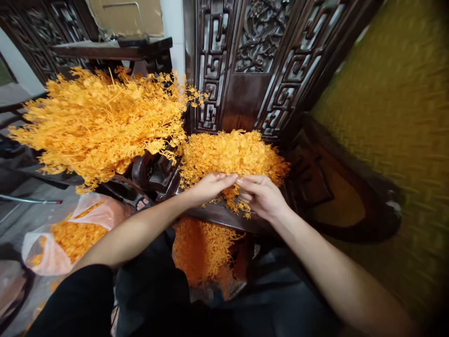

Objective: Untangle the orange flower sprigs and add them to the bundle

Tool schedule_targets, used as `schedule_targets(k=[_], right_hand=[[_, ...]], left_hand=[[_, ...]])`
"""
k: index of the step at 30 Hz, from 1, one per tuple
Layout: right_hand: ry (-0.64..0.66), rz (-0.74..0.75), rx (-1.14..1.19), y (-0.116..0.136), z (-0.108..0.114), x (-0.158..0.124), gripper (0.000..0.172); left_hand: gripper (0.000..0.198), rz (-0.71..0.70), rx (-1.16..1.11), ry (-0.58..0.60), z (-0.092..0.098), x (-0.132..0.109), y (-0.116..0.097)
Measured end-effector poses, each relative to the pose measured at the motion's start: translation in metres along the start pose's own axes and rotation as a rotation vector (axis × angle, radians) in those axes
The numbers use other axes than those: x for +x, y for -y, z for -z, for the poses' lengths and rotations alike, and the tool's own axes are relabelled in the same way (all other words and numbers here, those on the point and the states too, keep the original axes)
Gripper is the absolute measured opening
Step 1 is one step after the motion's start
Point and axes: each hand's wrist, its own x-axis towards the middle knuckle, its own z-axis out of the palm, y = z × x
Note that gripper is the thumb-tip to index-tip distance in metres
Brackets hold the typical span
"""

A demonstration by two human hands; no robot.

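Note:
My left hand [212,187] and my right hand [260,193] meet at the fingertips over the near side of an orange flower pile [235,152] on a dark wooden seat [224,216]. The fingers of both hands are pinched together. A small orange sprig [233,199] hangs down just below the fingertips; whether it is held or part of the pile is unclear. What the pinched fingers grip is too small to make out.
A large orange bunch [108,121] spreads at the left. Below it, a plastic bag [52,255] holds orange pieces. More orange stems [205,250] lie beneath the seat's front edge. Carved wooden panels [245,93] stand behind; a yellow woven surface [393,103] is at the right.

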Motion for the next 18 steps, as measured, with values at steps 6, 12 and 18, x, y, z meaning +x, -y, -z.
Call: schedule_targets(k=[6, 12, 18], right_hand=[[-0.207, 0.327, -0.964, -0.019, -0.011, 0.003, 0.035], [-0.136, 0.444, -1.896, -0.028, -0.039, -0.005, 0.038], [-0.502, 0.801, -1.547, 0.013, -0.012, -0.005, 0.074]], left_hand=[[0.042, -0.020, -0.187, -0.279, -0.015, 0.004, 0.020], [0.033, 0.162, -0.388, -0.467, -0.007, 0.020, 0.017], [0.041, 0.080, 0.209, -0.272, 0.002, 0.005, 0.013]])
